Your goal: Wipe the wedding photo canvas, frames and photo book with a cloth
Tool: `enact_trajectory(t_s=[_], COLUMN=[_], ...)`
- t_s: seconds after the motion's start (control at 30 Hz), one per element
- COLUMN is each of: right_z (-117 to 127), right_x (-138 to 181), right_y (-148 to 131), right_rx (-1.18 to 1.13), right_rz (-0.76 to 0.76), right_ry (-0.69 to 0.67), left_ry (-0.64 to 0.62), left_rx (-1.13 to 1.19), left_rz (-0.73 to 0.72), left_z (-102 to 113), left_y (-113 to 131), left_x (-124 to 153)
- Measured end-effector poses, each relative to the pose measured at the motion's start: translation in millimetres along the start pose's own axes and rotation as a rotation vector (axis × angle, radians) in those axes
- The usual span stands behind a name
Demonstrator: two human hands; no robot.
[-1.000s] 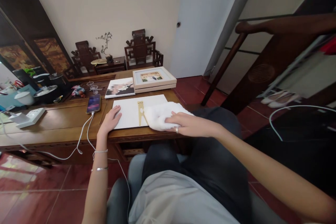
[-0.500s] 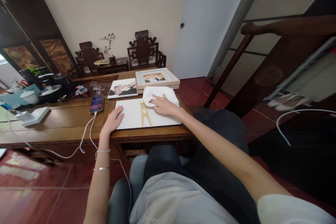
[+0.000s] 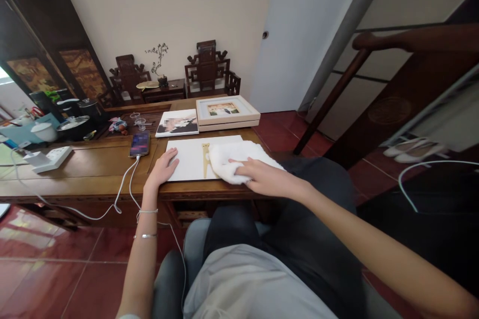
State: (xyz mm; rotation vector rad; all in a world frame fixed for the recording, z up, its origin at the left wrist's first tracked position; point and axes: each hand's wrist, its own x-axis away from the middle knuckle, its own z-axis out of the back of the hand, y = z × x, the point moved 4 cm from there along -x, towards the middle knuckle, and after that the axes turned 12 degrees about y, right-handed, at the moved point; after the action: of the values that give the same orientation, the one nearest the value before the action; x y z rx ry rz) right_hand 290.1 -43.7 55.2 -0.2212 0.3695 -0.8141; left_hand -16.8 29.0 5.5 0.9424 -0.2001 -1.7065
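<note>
A flat white panel (image 3: 187,159) with a gold A-shaped piece (image 3: 205,159) on it, looking like the back of a picture frame, lies at the table's near edge. My left hand (image 3: 161,168) rests with fingers laid out on its left edge. Over the right part of the panel, my right hand (image 3: 271,178) grips a folded white towel (image 3: 237,154), fingers pressing into the cloth. The towel covers the right side of the gold piece and hides much of the panel there.
Behind the panel lie a photo print (image 3: 177,123) and a light wooden picture frame (image 3: 228,112). To the left are a phone (image 3: 139,145) on a white cable, a power strip (image 3: 54,158) and a teapot tray area. A dark wooden chair (image 3: 396,79) stands at right.
My right hand has drawn the towel toward me and to the right, from the panel's far edge to its near edge. My left hand stays on the left edge.
</note>
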Motion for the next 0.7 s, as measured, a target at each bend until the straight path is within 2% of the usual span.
enact_trajectory(t_s=[0.1,0.2,0.27,0.33,0.43,0.6,0.7], right_z=[-12.6,-25.5,-33.5,-40.2,-45.0,-36.8,-30.2], right_x=[-45.0,-95.1,-119.2,-130.1,-118.8,-55.4,-27.1], right_y=[18.0,27.9,25.5,15.0,-10.6,-58.3,-76.0], right_rx=[0.042,0.003,-0.013,0.0,0.04,0.035,0.001], right_rz=[-0.039,-0.132,-0.189,-0.188,-0.097,0.084,0.185], right_ry=[0.048,0.152,0.186,0.177,0.129,0.008,-0.064], left_ry=[-0.01,-0.013,-0.011,-0.014,-0.013,-0.011,-0.024], left_rx=[-0.009,-0.004,-0.003,-0.004,-0.004,-0.015,-0.022], left_rz=[0.0,-0.004,0.005,0.013,0.011,0.0,-0.016], left_z=[0.8,2.1,2.3,1.8,0.6,0.2,0.4], left_y=[1.2,3.4,3.6,3.0,1.8,2.4,2.8], left_x=[0.2,0.6,0.6,0.3,-0.2,0.6,1.1])
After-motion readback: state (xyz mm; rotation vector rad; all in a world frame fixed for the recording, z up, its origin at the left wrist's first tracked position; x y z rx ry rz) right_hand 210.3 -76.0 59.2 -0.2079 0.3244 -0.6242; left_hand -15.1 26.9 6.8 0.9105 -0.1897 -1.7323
